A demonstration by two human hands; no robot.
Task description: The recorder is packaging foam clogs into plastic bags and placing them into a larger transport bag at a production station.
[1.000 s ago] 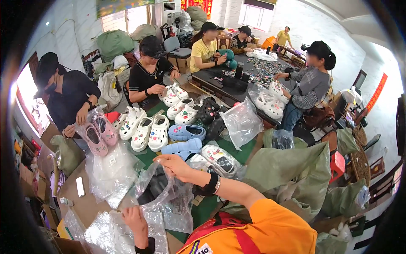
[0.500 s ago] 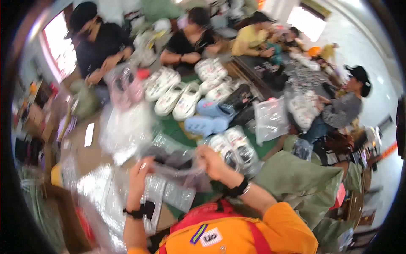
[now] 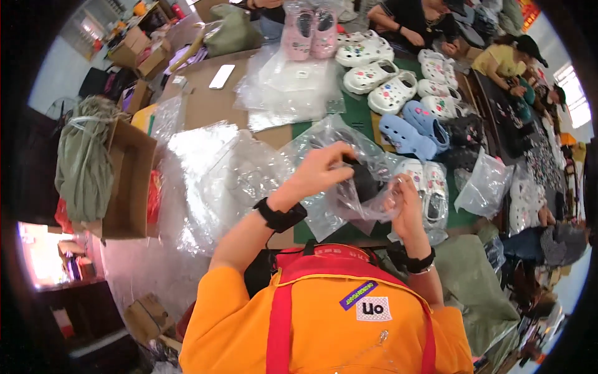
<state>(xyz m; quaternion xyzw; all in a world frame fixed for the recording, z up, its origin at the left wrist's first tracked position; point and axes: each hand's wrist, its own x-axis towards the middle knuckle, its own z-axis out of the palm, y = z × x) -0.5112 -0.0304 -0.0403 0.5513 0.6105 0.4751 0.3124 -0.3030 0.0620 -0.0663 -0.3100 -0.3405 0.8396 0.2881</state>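
A clear plastic bag [image 3: 339, 202] lies open in front of me with a dark object [image 3: 364, 181], probably a dark shoe, inside it. My left hand [image 3: 319, 171] is at the bag's left side, fingers bent and closed on its edge next to the dark object. On the opposite side, my right hand [image 3: 406, 202] pinches the bag's rim between thumb and fingers. Just beyond my right hand stand white clogs [image 3: 434, 193] with coloured charms, in clear plastic. Blue clogs [image 3: 408, 136] lie farther off.
Clear bags [image 3: 218, 162] spread to the left, more [image 3: 289, 78] beyond. White clogs [image 3: 391, 93] and bagged pink clogs [image 3: 310, 37] sit at the far side. A white card-like rectangle [image 3: 222, 76] lies on cardboard. A cardboard box [image 3: 128, 181] stands left; co-workers sit across the table.
My view has swung left, so the table's things sit farther right. My left hand has moved from the bag's outer left side to beside the dark object; the right still grips the rim.
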